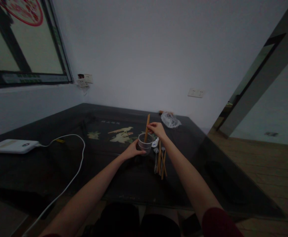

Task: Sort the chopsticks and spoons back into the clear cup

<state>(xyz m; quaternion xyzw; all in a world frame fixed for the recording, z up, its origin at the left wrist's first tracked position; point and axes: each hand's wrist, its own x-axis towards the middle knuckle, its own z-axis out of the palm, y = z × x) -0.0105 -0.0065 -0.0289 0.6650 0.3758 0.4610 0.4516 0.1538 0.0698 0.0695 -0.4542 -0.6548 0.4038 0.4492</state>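
My left hand (133,150) is wrapped round the side of a grey, metal-looking cup (145,149) on the dark table. Pinched in my right hand (157,128) are wooden chopsticks (147,126), upright, with their lower ends inside the cup. Just right of the cup lie more chopsticks (159,161), several in a loose bunch. Metal spoons (156,160) lie among them, and a white spoon (155,143) rests by the cup's rim. How far down the chopsticks reach in the cup is hidden by its wall.
The glossy black table (104,177) has a painted bird and flowers. A crumpled clear plastic bag (170,120) lies near the wall. At the left, a white power bank (13,146) trails a white cable (81,161). A dark flat object (224,181) lies at the right.
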